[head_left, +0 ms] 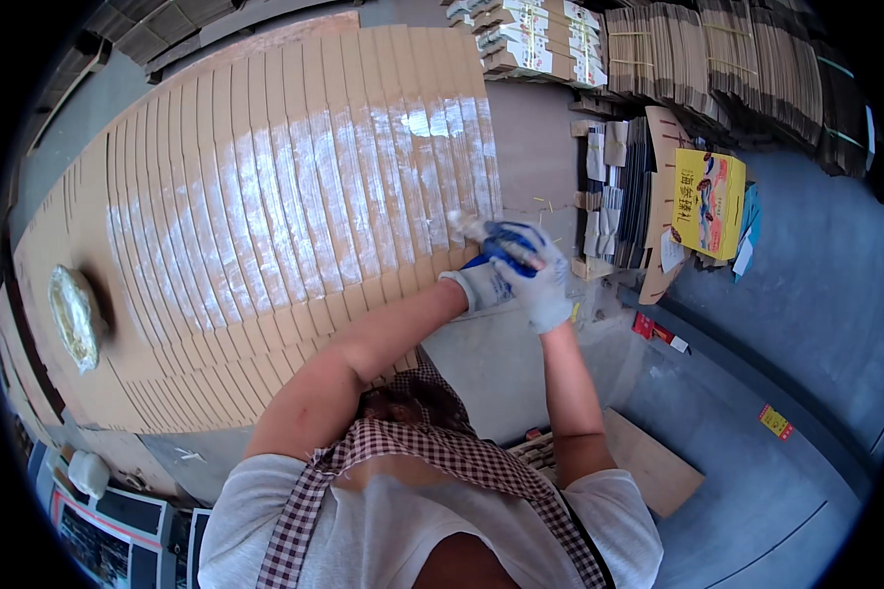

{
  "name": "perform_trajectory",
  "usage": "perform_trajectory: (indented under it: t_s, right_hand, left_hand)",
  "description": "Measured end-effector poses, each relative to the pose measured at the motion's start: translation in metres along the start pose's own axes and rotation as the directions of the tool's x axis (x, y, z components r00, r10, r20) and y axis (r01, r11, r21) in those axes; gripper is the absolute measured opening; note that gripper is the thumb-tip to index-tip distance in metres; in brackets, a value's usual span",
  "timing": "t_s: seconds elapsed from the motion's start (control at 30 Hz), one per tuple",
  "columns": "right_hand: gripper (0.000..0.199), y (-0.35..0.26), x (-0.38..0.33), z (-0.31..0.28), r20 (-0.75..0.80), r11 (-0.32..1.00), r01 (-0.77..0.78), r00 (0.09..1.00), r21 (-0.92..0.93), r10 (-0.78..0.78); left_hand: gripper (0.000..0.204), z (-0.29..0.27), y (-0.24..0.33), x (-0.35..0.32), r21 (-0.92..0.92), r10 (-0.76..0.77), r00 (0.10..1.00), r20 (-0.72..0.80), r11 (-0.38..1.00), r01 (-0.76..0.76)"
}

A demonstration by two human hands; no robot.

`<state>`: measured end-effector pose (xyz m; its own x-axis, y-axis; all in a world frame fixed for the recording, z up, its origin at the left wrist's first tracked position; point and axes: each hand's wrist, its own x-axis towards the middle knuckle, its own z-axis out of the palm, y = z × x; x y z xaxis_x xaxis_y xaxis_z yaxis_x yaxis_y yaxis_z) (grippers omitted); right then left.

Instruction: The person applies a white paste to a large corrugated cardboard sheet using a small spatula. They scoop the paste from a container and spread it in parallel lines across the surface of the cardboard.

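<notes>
My left hand (485, 284) and my right hand (541, 285), both in white knit gloves with blue coating, meet at the right edge of a wide spread of cardboard sheets (196, 358). The fingers of my right hand bend over my left hand and partly hide it. A pale, blurred thing (468, 226) sticks out from the hands toward the sheets; its kind does not show. The sheets overlap in a fanned row, and a wet-looking, glossy whitish coating covers their middle.
A bowl lined with clear plastic (75, 318) sits on the cardboard at the left. Right of my hands are stacked dark and white boards (619, 196) and a yellow printed box (707, 204). Bundled folded cardboard (658, 54) stands at the back. A wooden board (650, 461) lies at lower right.
</notes>
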<state>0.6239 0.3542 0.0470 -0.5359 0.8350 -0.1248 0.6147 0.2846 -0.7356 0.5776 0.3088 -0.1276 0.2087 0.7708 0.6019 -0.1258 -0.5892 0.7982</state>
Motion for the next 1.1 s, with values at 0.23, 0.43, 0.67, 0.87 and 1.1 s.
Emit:
perform_trajectory:
  t_s: [0.23,0.43,0.67,0.87,1.1]
  right_hand:
    - [0.038,0.027,-0.004,-0.010,0.124,0.976,0.023,0.992,-0.216,0.004]
    - [0.039,0.015,-0.007,-0.004,0.287,0.915,0.344,0.916,-0.209,-0.279]
    - [0.034,0.028,0.015,-0.012,0.057,0.913,0.172,0.985,-0.370,-0.162]
    - [0.044,-0.038,0.048,0.051,-0.157,0.969,0.233,0.957,-0.087,-0.244]
    - [0.042,-0.008,0.104,0.082,-0.057,0.831,0.247,0.947,-0.499,-0.315]
  left_hand:
    - [0.035,0.032,-0.021,-0.021,-0.498,-0.282,0.941,-0.186,0.853,0.157]
    - [0.038,0.005,0.005,-0.006,0.223,-0.457,0.859,0.230,0.884,0.411]
    - [0.040,0.001,0.021,0.010,0.794,-0.478,0.787,0.389,0.608,-0.023]
    - [0.042,0.008,0.011,0.008,0.795,-0.453,0.781,0.430,0.600,-0.090]
    - [0.043,0.018,0.006,0.003,0.782,-0.478,0.732,0.485,0.612,-0.118]
